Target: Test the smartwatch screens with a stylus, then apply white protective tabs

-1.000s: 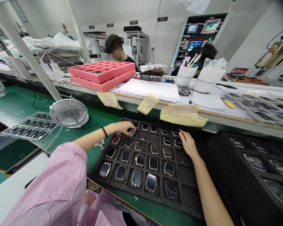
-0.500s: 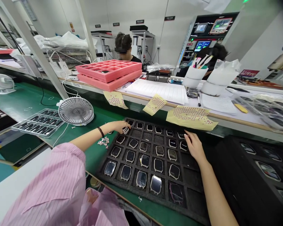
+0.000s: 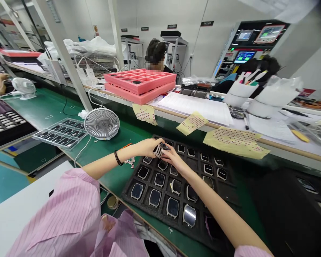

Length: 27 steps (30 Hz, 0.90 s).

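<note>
While a few stacked watches [image 3: 158, 151] are held in the left hand's [image 3: 149, 147] fingers above the far left of a black foam tray [image 3: 230, 193], they are met by the right hand [image 3: 173, 157]; whether its fingers are closed cannot be told. The green surface [image 3: 133, 131] is shared with a fan [image 3: 102, 123]. Pink trays [image 3: 149, 97] are stacked on the shelf [image 3: 168, 114], and a co-worker [image 3: 156, 50] is seen beyond.

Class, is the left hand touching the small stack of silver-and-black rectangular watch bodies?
Touching. The head view shows the left hand closed around the stack of watch bodies, with no gap between them.
</note>
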Each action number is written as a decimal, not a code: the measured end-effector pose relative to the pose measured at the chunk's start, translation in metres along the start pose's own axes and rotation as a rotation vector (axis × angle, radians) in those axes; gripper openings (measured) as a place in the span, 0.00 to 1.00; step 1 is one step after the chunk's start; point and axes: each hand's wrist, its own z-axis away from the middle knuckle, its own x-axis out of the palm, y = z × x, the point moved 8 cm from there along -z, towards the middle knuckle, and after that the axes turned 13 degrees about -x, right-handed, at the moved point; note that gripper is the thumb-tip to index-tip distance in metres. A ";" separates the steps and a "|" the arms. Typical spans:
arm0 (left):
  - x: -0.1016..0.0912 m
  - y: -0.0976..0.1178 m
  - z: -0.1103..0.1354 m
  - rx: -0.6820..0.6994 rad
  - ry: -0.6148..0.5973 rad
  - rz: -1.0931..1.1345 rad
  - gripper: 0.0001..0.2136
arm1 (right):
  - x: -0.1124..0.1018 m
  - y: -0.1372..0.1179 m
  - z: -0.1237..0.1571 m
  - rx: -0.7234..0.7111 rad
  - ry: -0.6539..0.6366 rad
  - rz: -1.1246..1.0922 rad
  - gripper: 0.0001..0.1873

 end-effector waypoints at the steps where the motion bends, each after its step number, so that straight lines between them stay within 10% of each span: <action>1: 0.000 0.003 0.006 -0.023 0.010 -0.015 0.26 | 0.016 0.005 -0.003 0.018 -0.012 -0.063 0.23; 11: 0.013 -0.033 0.043 -0.325 -0.006 0.030 0.31 | 0.097 0.046 -0.018 0.099 -0.031 -0.187 0.16; 14: 0.005 -0.053 0.056 -0.285 0.035 0.241 0.38 | 0.096 0.050 -0.018 0.149 -0.052 -0.260 0.15; 17: -0.003 -0.083 0.074 -0.267 0.106 0.482 0.25 | 0.083 0.049 -0.014 0.200 -0.080 -0.335 0.17; 27: 0.070 -0.143 0.109 -0.441 -0.005 0.263 0.09 | 0.060 0.058 -0.001 0.226 -0.105 -0.453 0.15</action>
